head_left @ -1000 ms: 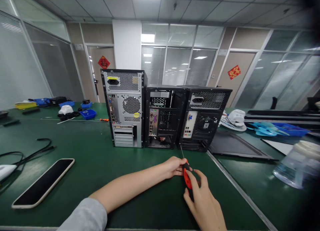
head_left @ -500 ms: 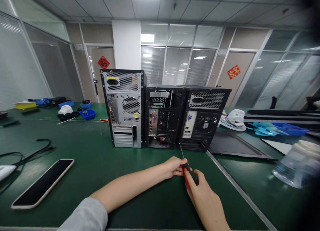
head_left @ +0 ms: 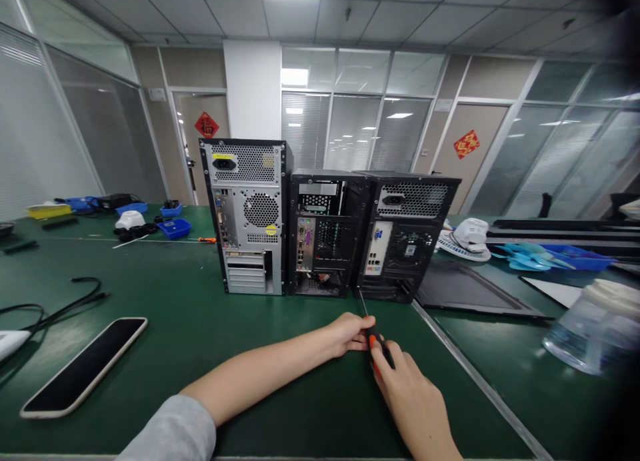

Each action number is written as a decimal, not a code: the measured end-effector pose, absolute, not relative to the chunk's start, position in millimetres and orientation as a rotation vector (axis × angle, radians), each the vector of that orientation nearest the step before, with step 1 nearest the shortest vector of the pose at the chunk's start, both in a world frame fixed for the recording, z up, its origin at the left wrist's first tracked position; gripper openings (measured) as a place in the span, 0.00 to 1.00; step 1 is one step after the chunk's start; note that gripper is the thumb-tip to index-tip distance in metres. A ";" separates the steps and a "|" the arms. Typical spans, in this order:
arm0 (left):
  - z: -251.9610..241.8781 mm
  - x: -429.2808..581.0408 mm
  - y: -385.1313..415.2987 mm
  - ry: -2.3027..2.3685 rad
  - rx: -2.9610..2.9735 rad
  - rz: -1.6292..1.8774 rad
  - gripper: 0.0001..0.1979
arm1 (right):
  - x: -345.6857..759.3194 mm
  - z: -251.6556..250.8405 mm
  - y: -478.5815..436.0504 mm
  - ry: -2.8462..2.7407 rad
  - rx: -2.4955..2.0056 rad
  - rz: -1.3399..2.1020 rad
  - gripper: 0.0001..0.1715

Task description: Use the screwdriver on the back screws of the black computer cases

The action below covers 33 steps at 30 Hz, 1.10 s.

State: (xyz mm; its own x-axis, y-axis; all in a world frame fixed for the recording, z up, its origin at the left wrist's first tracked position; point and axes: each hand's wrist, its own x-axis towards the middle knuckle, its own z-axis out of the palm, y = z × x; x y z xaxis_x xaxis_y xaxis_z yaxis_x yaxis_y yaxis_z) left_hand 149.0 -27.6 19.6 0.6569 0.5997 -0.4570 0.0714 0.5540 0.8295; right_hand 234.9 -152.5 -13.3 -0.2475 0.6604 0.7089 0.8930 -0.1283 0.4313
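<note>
Both my hands are on a red and black screwdriver (head_left: 373, 342). My left hand (head_left: 351, 333) pinches the front of its handle, while my right hand (head_left: 407, 388) wraps round the rear. The thin metal shaft points away from me to the lower left corner of the right computer case (head_left: 403, 244); whether the tip sits on a screw is too small to tell. Left of that case stands a black case (head_left: 320, 244) with open slots and ports. A taller silver-backed case (head_left: 250, 214) is at the far left of the row, its rear facing me.
On the green table (head_left: 165, 281), a phone (head_left: 86, 368) and black cables (head_left: 65, 304) lie at left. A clear water jug (head_left: 583, 331) and a dark panel (head_left: 470, 288) are at right. Blue trays (head_left: 175, 228) and an orange screwdriver (head_left: 207, 240) sit farther back.
My right hand's fingers have shifted slightly round the screwdriver handle. My left hand and the cases hold their places; the view has moved only a little.
</note>
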 end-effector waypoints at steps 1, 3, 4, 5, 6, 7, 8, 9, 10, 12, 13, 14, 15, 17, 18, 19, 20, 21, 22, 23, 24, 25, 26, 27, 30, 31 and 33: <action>19.5 149.3 -27.4 0.814 0.955 0.358 0.13 | 235.0 -12.0 -152.7 -1.874 -1.740 -1.313 0.13; 18.8 150.0 -26.7 0.810 0.961 0.361 0.12 | 235.0 -9.0 -152.9 -1.845 -1.735 -1.311 0.13; 18.4 150.4 -26.2 0.809 0.962 0.362 0.12 | 235.0 -7.6 -152.9 -1.831 -1.732 -1.310 0.14; 17.8 150.7 -25.7 0.808 0.963 0.365 0.12 | 235.0 -6.5 -152.8 -1.820 -1.728 -1.308 0.14; 17.1 150.8 -25.2 0.808 0.964 0.367 0.12 | 234.9 -5.8 -152.6 -1.811 -1.727 -1.304 0.14; 16.4 150.9 -24.8 0.808 0.967 0.369 0.12 | 234.9 -5.6 -152.4 -1.804 -1.726 -1.297 0.15; 15.7 150.8 -24.4 0.810 0.969 0.372 0.12 | 234.8 -5.8 -152.2 -1.796 -1.726 -1.289 0.15; 15.1 150.7 -24.1 0.811 0.971 0.373 0.12 | 234.7 -6.4 -151.9 -1.790 -1.727 -1.279 0.15; 14.5 150.4 -23.9 0.814 0.974 0.374 0.13 | 234.7 -7.3 -151.6 -1.782 -1.728 -1.269 0.15; 13.8 149.9 -23.8 0.819 0.977 0.373 0.13 | 234.4 -9.4 -151.0 -1.761 -1.731 -1.250 0.15; 13.6 149.7 -23.8 0.819 0.977 0.373 0.13 | 234.2 -10.4 -150.6 -1.749 -1.732 -1.241 0.15; 13.5 149.6 -23.9 0.817 0.978 0.373 0.13 | 234.0 -11.2 -150.3 -1.737 -1.735 -1.232 0.15; 13.5 149.5 -24.0 0.815 0.977 0.373 0.13 | 233.8 -11.7 -150.1 -1.725 -1.737 -1.225 0.16; 13.4 149.5 -24.0 0.812 0.975 0.371 0.13 | 233.4 -11.9 -149.7 -1.707 -1.743 -1.212 0.16; 13.2 149.5 -24.0 0.810 0.973 0.369 0.13 | 233.1 -11.7 -149.7 -1.697 -1.743 -1.211 0.17; 12.9 149.6 -24.0 0.807 0.969 0.368 0.13 | 232.9 -11.3 -149.7 -1.693 -1.750 -1.201 0.18; 12.5 149.6 -23.9 0.803 0.966 0.368 0.13 | 232.7 -10.9 -149.8 -1.678 -1.752 -1.202 0.19; 12.0 149.6 -23.8 0.799 0.962 0.368 0.13 | 232.4 -10.5 -150.0 -1.671 -1.754 -1.199 0.19; 11.5 149.6 -23.7 0.796 0.958 0.369 0.13 | 232.2 -10.1 -150.2 -1.666 -1.755 -1.196 0.20; 11.0 149.6 -23.6 0.793 0.954 0.370 0.13 | 231.9 -9.8 -150.3 -1.661 -1.754 -1.194 0.20; 10.6 149.5 -23.5 0.794 0.950 0.370 0.12 | 231.6 -9.6 -150.3 -1.658 -1.755 -1.188 0.20; 10.2 149.4 -23.5 0.796 0.947 0.369 0.12 | 231.2 -9.6 -150.3 -1.653 -1.756 -1.180 0.21; 9.9 149.2 -23.5 0.796 0.945 0.367 0.12 | 230.9 -9.8 -150.1 -1.647 -1.757 -1.169 0.21; 9.7 149.0 -23.5 0.795 0.944 0.366 0.13 | 230.5 -10.1 -149.8 -1.641 -1.758 -1.155 0.22; 9.1 148.4 -23.5 0.793 0.946 0.364 0.13 | 229.7 -11.4 -148.6 -1.625 -1.753 -1.095 0.24; 8.8 148.3 -23.4 0.793 0.945 0.364 0.13 | 229.5 -11.8 -148.2 -1.619 -1.750 -1.072 0.24; 8.1 148.1 -23.1 0.796 0.941 0.364 0.13 | 229.4 -12.1 -147.5 -1.610 -1.749 -1.014 0.24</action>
State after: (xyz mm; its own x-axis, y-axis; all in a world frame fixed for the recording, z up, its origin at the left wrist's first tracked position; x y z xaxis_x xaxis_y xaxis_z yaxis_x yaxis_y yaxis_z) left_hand 148.1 -23.1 8.1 0.6668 0.5976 -0.4452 0.0538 0.5573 0.8285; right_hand 229.4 -147.5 -12.1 -0.0024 0.5719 0.8203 0.9869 -0.1312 0.0943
